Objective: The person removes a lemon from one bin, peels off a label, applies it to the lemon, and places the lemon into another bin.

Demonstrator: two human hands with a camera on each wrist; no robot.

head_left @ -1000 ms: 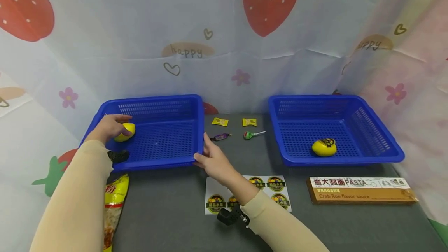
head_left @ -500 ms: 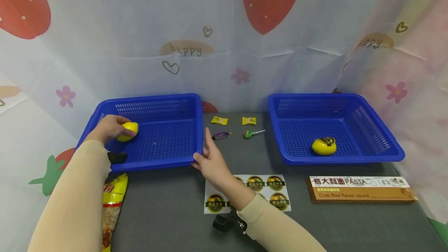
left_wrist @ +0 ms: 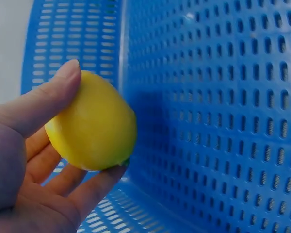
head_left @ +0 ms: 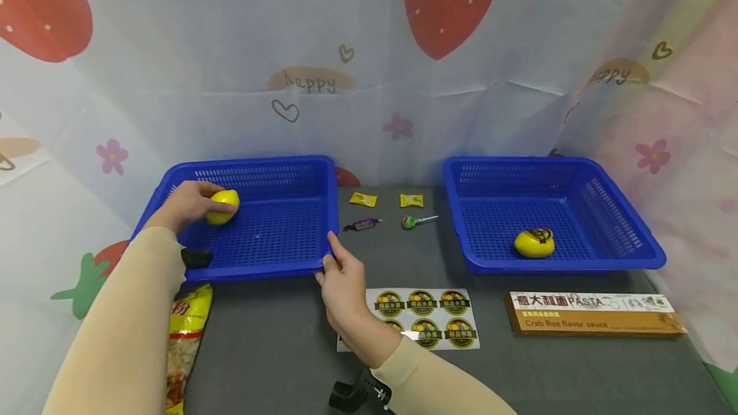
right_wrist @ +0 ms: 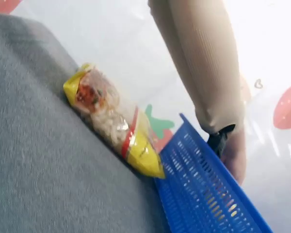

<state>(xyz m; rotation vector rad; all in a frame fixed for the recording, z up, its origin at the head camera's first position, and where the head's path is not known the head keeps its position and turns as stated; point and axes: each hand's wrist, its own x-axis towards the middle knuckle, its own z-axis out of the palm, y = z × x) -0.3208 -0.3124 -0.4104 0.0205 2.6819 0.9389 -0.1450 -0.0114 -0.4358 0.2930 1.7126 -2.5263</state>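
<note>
My left hand (head_left: pixel 187 203) holds a yellow lemon (head_left: pixel 223 207) inside the left blue basket (head_left: pixel 282 229). In the left wrist view, the thumb lies along one side of the lemon (left_wrist: pixel 94 124) and the fingers wrap underneath, close over the slotted plastic. My right hand (head_left: pixel 346 290) grips that basket's front right corner, thumb at the rim and fingers partly hidden outside it. The right wrist view shows the basket's slotted wall (right_wrist: pixel 199 179) but not the right hand's own fingers. A second lemon (head_left: pixel 533 244), bearing a dark label, lies in the right blue basket (head_left: pixel 553 268).
Two yellow wrapped sweets (head_left: pixel 363 200), a purple sweet (head_left: pixel 363 224) and a green lollipop (head_left: pixel 409 222) lie between the baskets. A sticker sheet (head_left: pixel 423 319) is partly under my right forearm. A pasta box (head_left: pixel 594 322) sits right, a yellow-ended food bag (head_left: pixel 190 332) left.
My left hand has closed round the lemon and shifted it right and slightly back in the basket. The right hand has slid a little toward me at the basket corner.
</note>
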